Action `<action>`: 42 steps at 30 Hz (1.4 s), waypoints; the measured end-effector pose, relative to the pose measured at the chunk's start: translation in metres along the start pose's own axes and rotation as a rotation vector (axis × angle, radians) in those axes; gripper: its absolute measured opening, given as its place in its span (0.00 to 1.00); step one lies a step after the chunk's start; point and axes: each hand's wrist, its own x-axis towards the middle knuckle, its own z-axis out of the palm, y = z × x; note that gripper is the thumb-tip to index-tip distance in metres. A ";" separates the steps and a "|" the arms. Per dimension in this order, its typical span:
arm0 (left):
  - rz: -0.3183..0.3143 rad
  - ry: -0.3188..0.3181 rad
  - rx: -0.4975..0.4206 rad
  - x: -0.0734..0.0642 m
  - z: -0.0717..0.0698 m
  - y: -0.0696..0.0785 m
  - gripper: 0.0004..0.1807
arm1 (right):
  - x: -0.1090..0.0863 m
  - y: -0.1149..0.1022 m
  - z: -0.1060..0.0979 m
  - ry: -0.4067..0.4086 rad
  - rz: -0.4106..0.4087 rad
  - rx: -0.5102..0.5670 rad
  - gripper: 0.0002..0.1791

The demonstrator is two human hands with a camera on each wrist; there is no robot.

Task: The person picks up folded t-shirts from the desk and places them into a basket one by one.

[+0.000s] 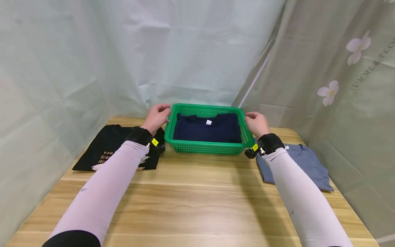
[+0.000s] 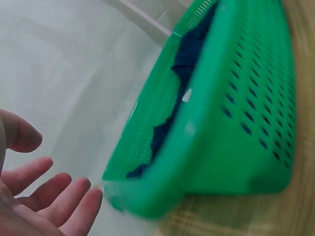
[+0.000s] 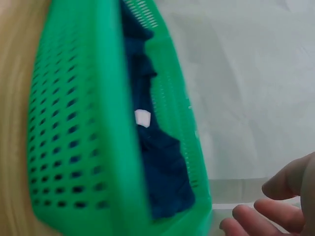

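Observation:
A green plastic basket (image 1: 210,148) with perforated walls stands on the table, and a folded navy T-shirt (image 1: 206,132) with a white neck label lies in it. At the basket's left end is my left hand (image 1: 156,117), its thumb apart from loosely bent fingers (image 2: 69,204) whose tips are close to the rim. Whether they touch it, I cannot tell. My right hand (image 1: 257,123) is at the opposite end, thumb and fingers apart, fingertips near the rim. Neither hand grips the basket.
To the left lies a folded black T-shirt (image 1: 114,137) with printed lettering, partly behind my left arm. A folded blue-grey T-shirt (image 1: 303,164) lies on the right, partly under my right arm. Pale curtains (image 1: 197,51) hang behind and beside the wooden table (image 1: 197,206).

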 end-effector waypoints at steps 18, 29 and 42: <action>-0.048 0.050 0.064 -0.032 -0.069 -0.062 0.29 | -0.065 -0.035 0.080 0.023 -0.541 -0.296 0.21; -0.091 0.170 0.252 -0.047 -0.140 -0.104 0.31 | -0.117 -0.074 0.159 0.014 -0.926 -0.422 0.16; -0.152 0.122 0.768 -0.054 -0.201 -0.131 0.31 | -0.108 -0.066 0.265 -0.298 -0.774 -0.560 0.23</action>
